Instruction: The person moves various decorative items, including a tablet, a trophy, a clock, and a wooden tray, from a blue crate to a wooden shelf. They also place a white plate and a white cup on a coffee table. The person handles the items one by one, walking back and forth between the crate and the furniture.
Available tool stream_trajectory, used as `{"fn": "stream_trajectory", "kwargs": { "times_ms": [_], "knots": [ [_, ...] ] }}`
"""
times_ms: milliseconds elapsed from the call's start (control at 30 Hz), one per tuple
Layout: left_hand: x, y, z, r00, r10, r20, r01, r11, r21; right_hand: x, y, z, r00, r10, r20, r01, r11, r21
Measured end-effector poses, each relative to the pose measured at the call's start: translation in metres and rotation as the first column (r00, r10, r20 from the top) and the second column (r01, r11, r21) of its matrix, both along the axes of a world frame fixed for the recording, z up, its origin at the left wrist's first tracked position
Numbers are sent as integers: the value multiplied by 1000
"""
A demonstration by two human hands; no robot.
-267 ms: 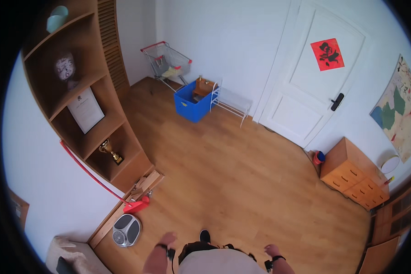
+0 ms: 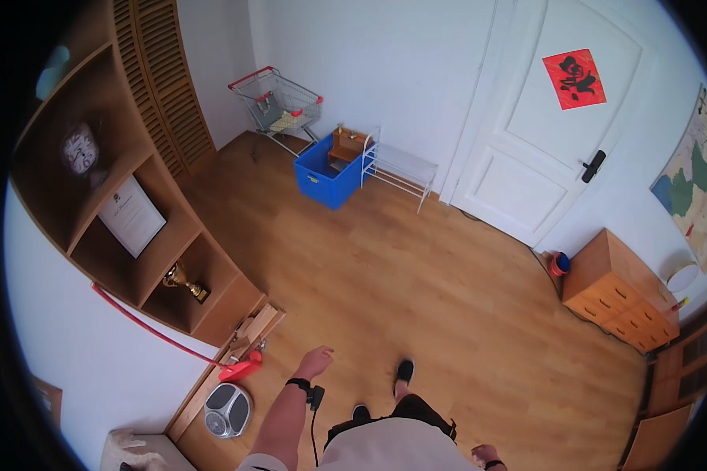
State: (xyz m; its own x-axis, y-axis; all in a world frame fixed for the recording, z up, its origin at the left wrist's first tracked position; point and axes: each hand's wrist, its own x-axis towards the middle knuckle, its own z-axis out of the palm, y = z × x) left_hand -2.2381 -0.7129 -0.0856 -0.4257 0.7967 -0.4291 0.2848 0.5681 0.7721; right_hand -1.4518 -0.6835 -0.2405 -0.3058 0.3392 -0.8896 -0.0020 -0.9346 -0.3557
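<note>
L hand (image 2: 315, 363) fwd over flr (image 2: 424, 282), R hand (image 2: 486, 454) back.

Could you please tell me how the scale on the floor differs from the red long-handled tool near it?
The scale is silver-grey with dark panels, while the red tool is red. The scale is compact; the red tool has a long, thin handle. The scale lies flat, whereas the red tool's handle slants upward. Both are on the person's left.
</note>
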Motion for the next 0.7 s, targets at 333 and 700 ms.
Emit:
{"fn": "stream_trajectory", "kwargs": {
  "times_ms": [333, 700],
  "knots": [
    [-85, 60, -62, 994, -66, -84, 39, 957, -288, -96, 220, -47, 666, 635, 391, -745, 543, 387],
    [-40, 20, -71, 819, 488, 301, -363, 848, -387, -496, 593, 96, 553, 352, 756, -833, 246, 495]
  ]
}}
